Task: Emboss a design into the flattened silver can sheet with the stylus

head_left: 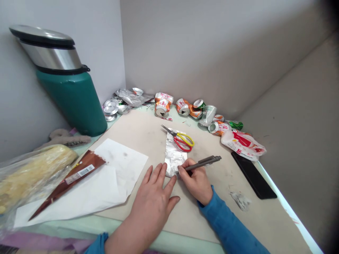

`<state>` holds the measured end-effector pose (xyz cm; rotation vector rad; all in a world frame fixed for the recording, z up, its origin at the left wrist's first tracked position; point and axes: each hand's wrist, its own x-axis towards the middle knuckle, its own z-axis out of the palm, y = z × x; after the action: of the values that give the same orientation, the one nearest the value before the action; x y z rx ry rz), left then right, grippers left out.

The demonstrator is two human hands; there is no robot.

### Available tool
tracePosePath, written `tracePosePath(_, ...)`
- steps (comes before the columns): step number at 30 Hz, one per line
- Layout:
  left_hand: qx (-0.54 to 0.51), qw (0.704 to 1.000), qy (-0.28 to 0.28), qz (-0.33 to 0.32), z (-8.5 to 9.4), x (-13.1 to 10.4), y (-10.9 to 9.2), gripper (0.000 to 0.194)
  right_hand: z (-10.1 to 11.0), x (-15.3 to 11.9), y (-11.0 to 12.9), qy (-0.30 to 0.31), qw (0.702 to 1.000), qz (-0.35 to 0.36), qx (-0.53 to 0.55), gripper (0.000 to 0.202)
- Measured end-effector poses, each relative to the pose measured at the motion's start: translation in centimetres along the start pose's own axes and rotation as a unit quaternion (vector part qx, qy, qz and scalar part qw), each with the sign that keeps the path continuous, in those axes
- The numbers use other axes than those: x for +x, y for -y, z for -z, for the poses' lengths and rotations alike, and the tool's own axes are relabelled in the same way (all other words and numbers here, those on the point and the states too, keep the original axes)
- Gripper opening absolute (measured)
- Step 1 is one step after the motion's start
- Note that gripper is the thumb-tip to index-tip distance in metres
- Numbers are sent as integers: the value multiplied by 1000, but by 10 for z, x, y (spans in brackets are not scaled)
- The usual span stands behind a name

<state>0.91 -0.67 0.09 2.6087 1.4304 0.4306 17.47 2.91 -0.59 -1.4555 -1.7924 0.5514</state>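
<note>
A strip of shiny silver metal sheet (173, 156) lies on the beige table covering, with small dark marks near its lower end. My right hand (194, 180) grips a dark grey pen (205, 162), its tip at those marks and partly hidden by the fingers. My left hand (156, 197) lies flat with fingers spread, fingertips at the strip's lower left edge. Scissors with one red and one yellow handle loop (184, 141) rest across the strip's upper part, blades pointing to the upper left.
Several crushed drink cans (163, 104) line the wall. A green flask (74, 102) stands at the left, near white paper (111, 176) and a brown wrapper (71, 180). A plastic packet (242, 144), black phone (254, 175) and grey crumpled lump (240, 201) lie at the right.
</note>
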Motion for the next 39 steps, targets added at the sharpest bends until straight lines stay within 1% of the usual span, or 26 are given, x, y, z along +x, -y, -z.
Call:
tracePosePath(9,5,1000,4,2,2,1,0,48,2,-1,-1,4,1000,-2,11,20)
tracePosePath(14,2,1000,-3,0,1,1,0,48,2,-1,-1,13,1000,-5,16,20)
tracePosePath(20,-5,1000,1,0,1,2,0,49,2,-2,0,24,999,-12,22,21)
tracePosePath(23,-7,1000,-2,0,1,2,0,49,2,-1,0,31,999,-20,39,21)
tracePosePath(25,-8,1000,-3,-1,2,1,0,48,3,1,-2,24,997,-37,69,21)
tracePosePath(28,-11,1000,-4,-4,2,-1,0,45,2,2,-5,-2,991,-69,115,22)
tracePosePath(30,-13,1000,-4,-6,3,-1,0,45,1,2,-6,-12,989,-73,128,21)
tracePosePath(32,-14,1000,-6,-6,2,-1,0,45,1,2,-6,-7,989,-63,132,19)
tracePosePath(34,-18,1000,-11,-3,1,-1,0,47,1,1,-4,4,990,-49,130,19)
tracePosePath(36,-26,999,-19,-1,2,-3,-1,53,2,1,-3,15,992,-38,117,19)
tracePosePath(39,-38,998,-40,-5,10,-9,-6,63,5,1,-3,22,996,-27,81,20)
